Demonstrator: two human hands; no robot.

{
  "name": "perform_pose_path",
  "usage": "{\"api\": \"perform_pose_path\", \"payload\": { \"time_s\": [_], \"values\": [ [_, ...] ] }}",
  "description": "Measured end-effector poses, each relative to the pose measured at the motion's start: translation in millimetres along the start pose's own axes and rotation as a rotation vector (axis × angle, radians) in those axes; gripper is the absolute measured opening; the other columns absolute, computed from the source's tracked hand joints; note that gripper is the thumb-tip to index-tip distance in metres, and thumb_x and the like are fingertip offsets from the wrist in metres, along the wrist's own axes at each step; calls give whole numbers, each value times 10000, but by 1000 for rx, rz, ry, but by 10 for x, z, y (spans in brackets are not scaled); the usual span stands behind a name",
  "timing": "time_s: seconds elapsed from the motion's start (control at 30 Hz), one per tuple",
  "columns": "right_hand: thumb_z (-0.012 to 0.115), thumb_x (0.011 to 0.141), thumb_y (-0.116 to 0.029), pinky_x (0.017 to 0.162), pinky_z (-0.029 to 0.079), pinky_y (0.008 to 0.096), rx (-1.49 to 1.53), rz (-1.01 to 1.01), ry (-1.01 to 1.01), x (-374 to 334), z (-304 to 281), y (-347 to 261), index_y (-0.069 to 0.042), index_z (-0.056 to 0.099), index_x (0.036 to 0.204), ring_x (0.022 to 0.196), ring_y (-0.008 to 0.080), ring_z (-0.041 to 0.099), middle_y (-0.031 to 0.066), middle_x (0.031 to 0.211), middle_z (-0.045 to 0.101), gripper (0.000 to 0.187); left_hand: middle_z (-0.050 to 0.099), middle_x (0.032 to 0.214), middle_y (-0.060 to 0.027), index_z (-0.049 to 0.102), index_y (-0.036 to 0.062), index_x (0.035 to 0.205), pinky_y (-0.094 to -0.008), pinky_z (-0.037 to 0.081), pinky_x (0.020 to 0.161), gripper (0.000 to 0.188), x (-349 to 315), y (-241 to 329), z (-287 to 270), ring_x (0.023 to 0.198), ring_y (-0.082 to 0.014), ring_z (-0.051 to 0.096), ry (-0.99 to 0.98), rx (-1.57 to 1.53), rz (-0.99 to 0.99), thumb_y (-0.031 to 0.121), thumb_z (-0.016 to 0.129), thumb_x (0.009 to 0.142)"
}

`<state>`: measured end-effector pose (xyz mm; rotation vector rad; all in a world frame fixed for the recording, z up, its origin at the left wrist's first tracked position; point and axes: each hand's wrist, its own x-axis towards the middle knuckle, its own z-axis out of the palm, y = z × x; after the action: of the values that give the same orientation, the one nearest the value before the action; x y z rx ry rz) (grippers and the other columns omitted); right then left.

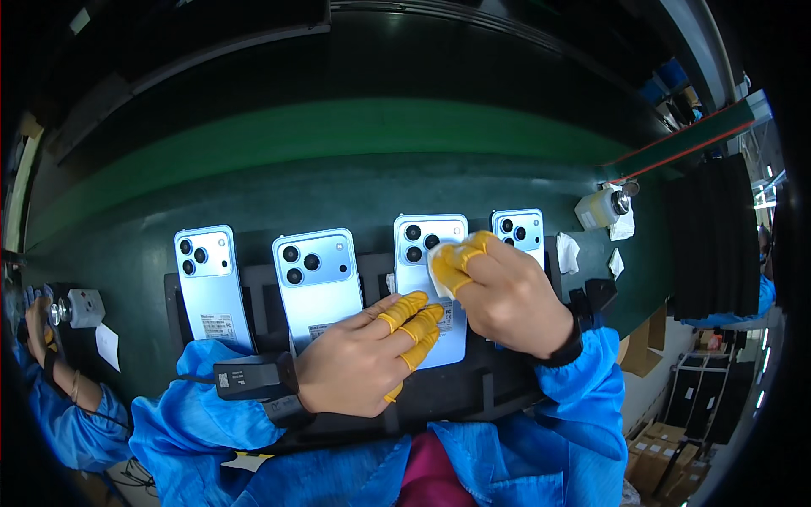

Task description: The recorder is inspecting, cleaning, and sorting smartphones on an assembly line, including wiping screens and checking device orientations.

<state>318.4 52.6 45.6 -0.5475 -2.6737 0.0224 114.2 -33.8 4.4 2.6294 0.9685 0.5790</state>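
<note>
Several light blue phones lie camera side up in a row on a black foam tray (262,308). My right hand (511,296), in yellow finger cots, is closed on a folded white wiping cloth (440,275). It presses the cloth against the back of the third phone from the left (454,342), just below the camera block. My left hand (363,363), also in yellow finger cots, rests with outstretched fingers across the lower left part of that same phone. Beside it lies the second phone (321,300), partly covered by my hand. The leftmost phone (215,291) and rightmost phone (530,243) flank them.
A white bottle with a metal top (598,209) stands at the right, near crumpled white wipes (568,253). Another bottle (85,308) and a white paper piece (107,345) sit at the left, beside another person's hand (38,321). A green rail (684,139) borders the far right.
</note>
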Motion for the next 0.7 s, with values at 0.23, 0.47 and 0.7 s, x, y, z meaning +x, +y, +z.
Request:
{"api": "perform_pose_path", "payload": {
  "time_s": [0.23,0.47,0.7],
  "values": [
    [687,550,-19,676,555,349,49,-27,-27,124,134,-58,11,630,663,751,262,604,106,785,594,130,674,959,-51,741,69,987,-347,494,979,351,-21,-8,-8,947,-198,652,-4,17,26,176,669,660],
    [710,547,-45,699,552,339,-15,5,-134,5,42,-129,5,636,688,790,260,608,108,827,600,167,670,906,-49,752,61,896,-354,515,943,274,-23,-17,12,893,-189,662,-4,-22,37,186,683,662],
    [711,574,-38,703,548,348,8,-25,-49,69,171,-74,8,673,759,752,251,597,93,798,600,194,618,874,-67,725,12,903,-416,405,1065,266,-49,-29,93,896,-231,598,44,-44,62,193,676,714]
  ]
}}
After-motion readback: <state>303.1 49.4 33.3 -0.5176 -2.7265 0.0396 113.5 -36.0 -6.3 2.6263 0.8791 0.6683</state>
